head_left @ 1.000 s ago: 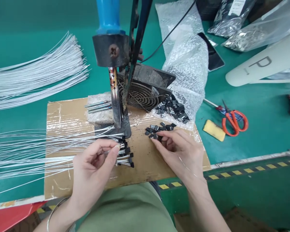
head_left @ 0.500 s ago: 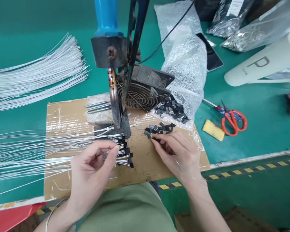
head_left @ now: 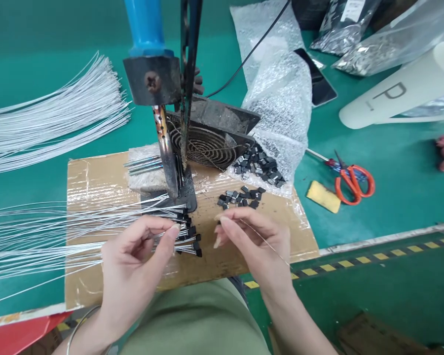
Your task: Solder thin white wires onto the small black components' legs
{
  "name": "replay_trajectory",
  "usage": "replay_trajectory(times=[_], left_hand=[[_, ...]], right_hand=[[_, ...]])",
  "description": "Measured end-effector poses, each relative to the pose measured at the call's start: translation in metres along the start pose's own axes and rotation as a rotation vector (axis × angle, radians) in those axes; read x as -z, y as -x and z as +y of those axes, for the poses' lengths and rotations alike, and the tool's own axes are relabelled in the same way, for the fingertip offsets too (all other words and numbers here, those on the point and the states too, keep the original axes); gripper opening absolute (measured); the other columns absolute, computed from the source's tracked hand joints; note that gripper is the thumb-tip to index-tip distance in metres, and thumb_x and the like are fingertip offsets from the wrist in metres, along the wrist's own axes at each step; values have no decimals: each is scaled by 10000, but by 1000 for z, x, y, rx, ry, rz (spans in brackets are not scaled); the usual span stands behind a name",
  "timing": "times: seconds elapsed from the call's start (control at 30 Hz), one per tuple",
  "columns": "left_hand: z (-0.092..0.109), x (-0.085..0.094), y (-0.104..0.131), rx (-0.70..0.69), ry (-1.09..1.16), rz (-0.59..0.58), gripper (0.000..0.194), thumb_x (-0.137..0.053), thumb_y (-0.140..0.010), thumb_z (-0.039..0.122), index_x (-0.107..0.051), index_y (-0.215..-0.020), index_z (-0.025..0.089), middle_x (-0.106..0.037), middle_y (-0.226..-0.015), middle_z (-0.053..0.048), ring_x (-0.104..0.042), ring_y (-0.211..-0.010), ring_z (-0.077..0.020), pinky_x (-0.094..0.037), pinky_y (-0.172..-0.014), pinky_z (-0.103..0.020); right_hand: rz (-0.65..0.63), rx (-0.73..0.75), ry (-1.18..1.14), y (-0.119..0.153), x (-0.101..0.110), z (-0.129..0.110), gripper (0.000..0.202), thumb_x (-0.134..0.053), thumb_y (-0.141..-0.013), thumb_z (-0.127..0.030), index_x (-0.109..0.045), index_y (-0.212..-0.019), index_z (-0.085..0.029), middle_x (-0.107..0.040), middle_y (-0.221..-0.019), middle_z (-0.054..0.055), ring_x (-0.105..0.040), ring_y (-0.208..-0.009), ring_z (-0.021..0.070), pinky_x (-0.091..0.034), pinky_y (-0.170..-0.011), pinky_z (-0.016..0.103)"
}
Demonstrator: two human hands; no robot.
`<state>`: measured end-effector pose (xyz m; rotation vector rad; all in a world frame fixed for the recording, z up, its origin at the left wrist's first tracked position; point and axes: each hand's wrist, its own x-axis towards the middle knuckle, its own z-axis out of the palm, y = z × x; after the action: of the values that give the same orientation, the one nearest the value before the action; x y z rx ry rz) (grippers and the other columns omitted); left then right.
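My left hand [head_left: 136, 261] pinches something too small to make out, over the white wires [head_left: 85, 245] that end in black connectors [head_left: 197, 245]. My right hand [head_left: 261, 241] is closed at thumb and fingers, right of those wire ends; what it grips is mostly hidden, and a thin pale strand crosses the hand. Just beyond it lie loose black connectors [head_left: 240, 197] on the cardboard [head_left: 222, 266]. Above the wires, a soldering iron [head_left: 166, 153] with a blue handle points down at a dark metal plate [head_left: 190, 195].
A dark fan [head_left: 210, 143] stands behind the iron. More black pieces spill from a bubble-wrap bag [head_left: 281, 108]. To the right are orange scissors [head_left: 351, 185], a yellow sponge [head_left: 322, 196] and a white cup [head_left: 395, 93]. A bundle of white wires [head_left: 59, 118] lies at the back left.
My right hand has moved left, away from the loose black connectors and nearer my left hand. My left hand keeps its pinch. The whole view has shifted slightly.
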<state>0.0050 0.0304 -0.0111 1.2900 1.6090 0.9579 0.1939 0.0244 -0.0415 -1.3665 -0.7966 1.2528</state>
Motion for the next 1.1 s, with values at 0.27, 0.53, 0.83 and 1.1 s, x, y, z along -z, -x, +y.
replay_trajectory(times=[0.27,0.53,0.83,1.1], left_hand=[[20,-4,1,145,23,20,76,-765,-851,234,-764,-775,231,-707,-715,38,-550,-622,-102,-402,-575,-215],[29,-2,-1,227,114,-55,68,-772,-849,244,-771,-783,228,-749,-768,22,-644,-703,-125,-492,-668,-202],[21,3,-4,187,176,-121,100,-768,-886,206,-779,-789,230,-797,-916,-6,-711,-793,-130,-561,-763,-197],[20,4,-5,168,171,-144,117,-750,-896,189,-772,-785,221,-793,-944,-21,-713,-804,-138,-572,-771,-208]], right_hand=[[-124,-50,-148,0,-22,-2,23,-843,-874,-268,-840,-891,-253,-737,-649,-25,-666,-520,101,-599,-535,204],[-161,-32,-192,0,-34,-2,36,-840,-872,-236,-851,-883,-269,-753,-753,-13,-605,-524,71,-560,-503,174],[-156,-26,-204,2,-36,-4,112,-807,-879,-182,-868,-879,-277,-750,-751,-14,-600,-505,56,-541,-485,153],[-152,-42,-222,3,-36,-3,137,-812,-870,-172,-878,-880,-291,-757,-708,-15,-607,-504,64,-550,-488,153]])
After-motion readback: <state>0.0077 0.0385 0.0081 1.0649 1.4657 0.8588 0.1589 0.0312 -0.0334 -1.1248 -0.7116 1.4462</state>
